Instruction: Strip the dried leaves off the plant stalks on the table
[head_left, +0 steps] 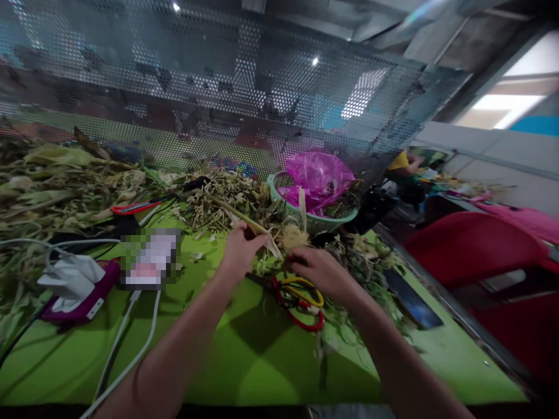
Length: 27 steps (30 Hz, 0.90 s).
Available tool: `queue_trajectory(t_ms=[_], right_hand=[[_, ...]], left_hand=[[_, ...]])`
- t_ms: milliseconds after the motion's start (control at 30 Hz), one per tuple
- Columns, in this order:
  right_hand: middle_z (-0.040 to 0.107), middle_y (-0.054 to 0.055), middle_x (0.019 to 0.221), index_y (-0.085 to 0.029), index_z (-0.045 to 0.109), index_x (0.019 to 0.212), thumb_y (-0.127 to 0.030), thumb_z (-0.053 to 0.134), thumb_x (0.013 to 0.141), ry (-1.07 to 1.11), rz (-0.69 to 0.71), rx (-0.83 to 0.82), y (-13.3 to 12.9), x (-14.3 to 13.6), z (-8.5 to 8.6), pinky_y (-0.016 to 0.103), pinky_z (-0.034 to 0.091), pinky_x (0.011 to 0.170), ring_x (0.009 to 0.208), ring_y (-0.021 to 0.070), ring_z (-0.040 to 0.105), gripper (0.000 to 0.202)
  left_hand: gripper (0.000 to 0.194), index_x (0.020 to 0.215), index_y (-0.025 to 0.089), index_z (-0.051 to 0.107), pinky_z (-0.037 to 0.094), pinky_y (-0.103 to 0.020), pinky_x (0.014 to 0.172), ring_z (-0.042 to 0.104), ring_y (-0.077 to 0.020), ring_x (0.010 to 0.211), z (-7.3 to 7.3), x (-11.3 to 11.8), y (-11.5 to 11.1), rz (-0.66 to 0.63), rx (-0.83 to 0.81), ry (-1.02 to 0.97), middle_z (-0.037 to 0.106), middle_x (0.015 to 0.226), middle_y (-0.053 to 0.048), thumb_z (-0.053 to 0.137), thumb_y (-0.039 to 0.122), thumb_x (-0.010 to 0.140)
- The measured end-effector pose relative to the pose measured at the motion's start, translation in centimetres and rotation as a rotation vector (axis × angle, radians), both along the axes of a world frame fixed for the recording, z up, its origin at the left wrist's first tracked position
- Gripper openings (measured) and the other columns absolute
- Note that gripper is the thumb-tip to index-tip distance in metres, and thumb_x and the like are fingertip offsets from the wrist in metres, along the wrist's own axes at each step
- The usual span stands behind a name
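Observation:
My left hand (pixel 240 250) is closed around a long, pale yellow-green dried plant stalk (pixel 238 215), which slants from upper left down toward the right hand. My right hand (pixel 321 270) sits just right of the stalk's lower end, fingers curled in; what lies between its fingertips is hidden. Above the right hand is a pale, fluffy tuft of fibres (pixel 293 237). Red and yellow loop handles (pixel 312 327), apparently of scissors, lie on the green tabletop (pixel 257 372) below the hands. Dried leaves and stems (pixel 231 192) are heaped behind the left hand.
A green basket (pixel 338 221) with a purple plastic bag (pixel 321 174) stands behind. At left are a phone (pixel 152 256), cables and a purple power strip (pixel 89 308) with white plugs. Another phone (pixel 413 297) lies right. Red chairs (pixel 476 244) and a person stand beyond; perforated metal (pixel 209 87) rises behind.

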State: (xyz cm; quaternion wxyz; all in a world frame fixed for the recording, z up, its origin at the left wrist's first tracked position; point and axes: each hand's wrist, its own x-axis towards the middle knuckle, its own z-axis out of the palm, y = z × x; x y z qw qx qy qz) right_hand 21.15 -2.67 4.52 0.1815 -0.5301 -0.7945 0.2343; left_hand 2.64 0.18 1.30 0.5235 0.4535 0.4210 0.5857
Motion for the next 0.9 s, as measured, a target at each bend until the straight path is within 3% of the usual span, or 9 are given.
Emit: queue_trajectory(t_ms=[133,300,500,667,767,900], right_hand=[[0.065,0.004,0.088,-0.022,0.062,0.088,-0.019,0.054,0.072,-0.325,0.083,0.018,-2.8,0.8,-1.1,0.026,0.037,0.064,0.076,0.0192,0.057,0.018],[0.061,0.011,0.107,-0.018,0.050,0.119,-0.011,0.050,0.063,-0.419,0.009,0.081,-5.0,0.4,-2.8,0.029,0.041,0.073,0.088,0.0232,0.059,0.056],[0.061,0.007,0.118,-0.024,0.052,0.124,-0.009,0.046,0.063,-0.146,-0.092,0.009,-4.9,1.8,-1.7,0.032,0.044,0.086,0.102,0.0242,0.059,0.062],[0.059,0.009,0.122,-0.021,0.051,0.126,-0.027,0.055,0.074,0.084,-0.088,-0.108,-4.5,3.1,-1.5,0.039,0.041,0.096,0.111,0.0284,0.055,0.052],[0.059,0.010,0.116,-0.019,0.042,0.132,-0.036,0.056,0.079,0.231,-0.047,-0.210,-4.9,2.6,-1.8,0.037,0.043,0.093,0.107,0.0257,0.055,0.058],[0.059,0.007,0.103,-0.018,0.034,0.136,-0.043,0.059,0.078,0.273,-0.046,-0.263,-5.6,1.4,-1.6,0.035,0.046,0.084,0.093,0.0230,0.056,0.068]], left_hand=[[0.021,0.078,0.018,0.054,0.039,-0.021,0.053,0.050,-0.0088,0.056,0.6,-0.4,-0.3,0.069,-0.020,-0.035,0.054,0.062,0.004,0.067,0.023,0.063],[0.024,0.087,0.016,0.062,0.043,-0.022,0.056,0.055,-0.0096,0.059,1.1,-0.5,-0.7,0.001,-0.028,-0.136,0.062,0.071,0.000,0.066,0.024,0.065],[0.018,0.078,0.016,0.063,0.040,-0.022,0.055,0.059,-0.0119,0.061,0.9,-0.9,-0.4,0.069,-0.098,-0.191,0.063,0.066,-0.001,0.068,0.026,0.063],[0.021,0.071,0.016,0.063,0.038,-0.021,0.055,0.055,-0.0107,0.059,0.7,-0.7,-0.1,0.192,-0.083,-0.266,0.061,0.061,0.001,0.072,0.029,0.059],[0.022,0.071,0.015,0.062,0.039,-0.021,0.060,0.054,-0.0095,0.061,0.4,-0.4,0.1,0.257,-0.047,-0.360,0.059,0.062,0.002,0.074,0.029,0.058],[0.024,0.076,0.016,0.061,0.039,-0.021,0.058,0.051,-0.0083,0.060,0.0,-0.2,0.3,0.314,-0.036,-0.402,0.058,0.065,0.003,0.073,0.030,0.060]])
